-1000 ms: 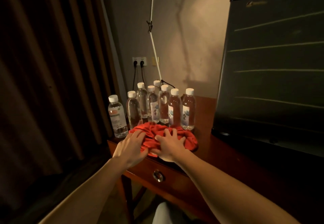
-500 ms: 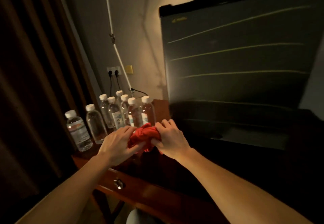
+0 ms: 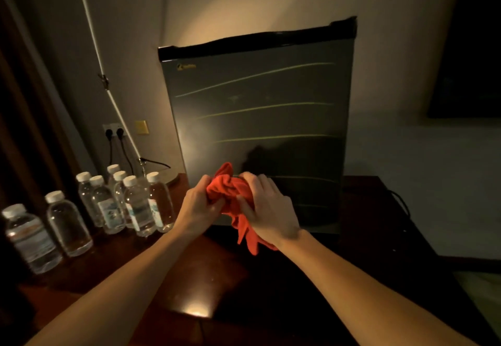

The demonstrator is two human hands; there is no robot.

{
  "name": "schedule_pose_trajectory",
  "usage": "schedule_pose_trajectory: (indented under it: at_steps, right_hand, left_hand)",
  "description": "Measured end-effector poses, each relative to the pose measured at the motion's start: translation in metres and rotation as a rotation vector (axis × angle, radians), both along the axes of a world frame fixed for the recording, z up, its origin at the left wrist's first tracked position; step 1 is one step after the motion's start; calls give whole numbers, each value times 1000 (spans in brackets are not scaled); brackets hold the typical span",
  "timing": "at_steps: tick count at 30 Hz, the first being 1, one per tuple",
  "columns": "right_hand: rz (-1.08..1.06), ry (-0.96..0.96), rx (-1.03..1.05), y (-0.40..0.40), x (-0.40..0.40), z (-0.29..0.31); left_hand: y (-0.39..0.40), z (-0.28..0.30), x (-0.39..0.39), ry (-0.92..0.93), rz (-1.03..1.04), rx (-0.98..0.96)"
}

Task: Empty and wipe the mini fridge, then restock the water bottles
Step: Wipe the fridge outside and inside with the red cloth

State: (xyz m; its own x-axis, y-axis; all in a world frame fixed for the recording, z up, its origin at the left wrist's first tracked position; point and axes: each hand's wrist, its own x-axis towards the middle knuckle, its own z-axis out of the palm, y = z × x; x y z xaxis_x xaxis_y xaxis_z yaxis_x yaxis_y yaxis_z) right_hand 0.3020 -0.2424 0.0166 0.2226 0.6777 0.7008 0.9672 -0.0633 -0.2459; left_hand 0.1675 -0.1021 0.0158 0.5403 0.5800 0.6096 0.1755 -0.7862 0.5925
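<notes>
Nearest the camera, two bare forearms reached out over the dark wooden table (image 3: pixel 195 286). In front of the fridge (image 3: pixel 260 134), the left hand (image 3: pixel 199 206) and the right hand (image 3: pixel 268 210) held a bunched red cloth (image 3: pixel 230 185) between them, raised off the table. The left hand's fingers were curled round the cloth's left side; the right hand's fingers clamped its right side, and a loose end hung below the right wrist. Left of the fridge, seven capped water bottles (image 3: pixel 135 204) stood upright on the table: five clustered close by it, two farther left, nearer the table's front edge. The fridge stood on the table with its door closed. On the wall left of the fridge, a socket (image 3: pixel 113 130) held two black plugs.
</notes>
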Motion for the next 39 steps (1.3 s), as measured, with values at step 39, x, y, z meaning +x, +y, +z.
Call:
schedule_pose_trajectory:
  at_steps: [39]
  right_hand:
    - [-297, -670, -318, 76, -5, -60]
  left_hand:
    - [81, -39, -76, 528, 94, 606]
